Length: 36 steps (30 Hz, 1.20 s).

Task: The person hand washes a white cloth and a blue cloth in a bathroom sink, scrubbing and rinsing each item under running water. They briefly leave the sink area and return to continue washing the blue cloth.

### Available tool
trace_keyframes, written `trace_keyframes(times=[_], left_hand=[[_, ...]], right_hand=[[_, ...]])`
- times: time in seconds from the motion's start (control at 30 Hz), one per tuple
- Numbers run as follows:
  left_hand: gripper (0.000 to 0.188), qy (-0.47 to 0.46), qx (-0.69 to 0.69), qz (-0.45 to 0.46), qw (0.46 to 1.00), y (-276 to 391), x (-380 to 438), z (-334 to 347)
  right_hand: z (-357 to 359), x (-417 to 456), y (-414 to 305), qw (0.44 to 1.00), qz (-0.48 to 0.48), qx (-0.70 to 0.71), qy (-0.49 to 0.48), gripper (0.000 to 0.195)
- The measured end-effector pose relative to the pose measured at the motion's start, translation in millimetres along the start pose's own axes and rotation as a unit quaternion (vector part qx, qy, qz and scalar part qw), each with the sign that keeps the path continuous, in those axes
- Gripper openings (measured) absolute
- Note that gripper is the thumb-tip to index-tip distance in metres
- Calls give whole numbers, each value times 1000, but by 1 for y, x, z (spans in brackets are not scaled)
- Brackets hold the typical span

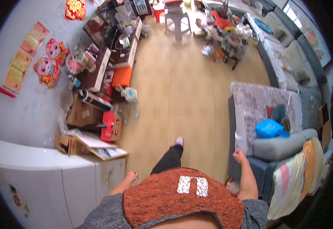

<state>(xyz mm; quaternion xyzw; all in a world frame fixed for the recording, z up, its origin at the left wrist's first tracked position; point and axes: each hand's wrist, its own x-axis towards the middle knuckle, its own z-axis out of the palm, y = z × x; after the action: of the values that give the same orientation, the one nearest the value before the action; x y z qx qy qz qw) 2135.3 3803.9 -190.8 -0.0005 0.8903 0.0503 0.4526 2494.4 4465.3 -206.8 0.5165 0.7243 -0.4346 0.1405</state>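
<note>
My left hand hangs at my side with its fingers curled, beside the end of a white cabinet. Nothing shows in it, though it is small and blurred. On the other side, my right hand is closed in a fist and looks bare. It is raised near the front edge of the grey sofa. Between the hands, one foot in a light shoe is forward on the wood-look floor. The other foot is hidden.
Cardboard boxes and a framed picture crowd the left. Beyond them runs a cluttered TV cabinet. A blue plastic bag lies on the sofa. Ahead are a grey plastic stool and a heaped low table.
</note>
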Motion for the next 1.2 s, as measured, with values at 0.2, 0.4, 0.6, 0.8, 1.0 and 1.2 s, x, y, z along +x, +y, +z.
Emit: trace_keyframes(times=[0.2, 0.4, 0.6, 0.8, 1.0, 1.2], left_hand=[[15, -25, -165, 15, 986, 129, 135, -87], [11, 65, -179, 77, 979, 269, 240, -205], [10, 126, -257, 37, 958, 391, 255, -301], [8, 49, -210, -17, 976, 435, 249, -319], [5, 20, -204, -89, 975, 471, 259, -356], [3, 24, -287, -87, 954, 520, 373, -420]], right_hand=[[12, 33, -50, 989, 47, -80, -118, 15], [12, 53, -48, 970, 126, -117, -175, 21], [-42, 160, -91, 959, 151, -70, -230, 19], [-149, 366, -226, 977, 72, -88, -178, 17], [-199, 534, -370, 985, -8, 112, -135, 18], [-199, 576, -453, 976, 94, -11, -195, 13]])
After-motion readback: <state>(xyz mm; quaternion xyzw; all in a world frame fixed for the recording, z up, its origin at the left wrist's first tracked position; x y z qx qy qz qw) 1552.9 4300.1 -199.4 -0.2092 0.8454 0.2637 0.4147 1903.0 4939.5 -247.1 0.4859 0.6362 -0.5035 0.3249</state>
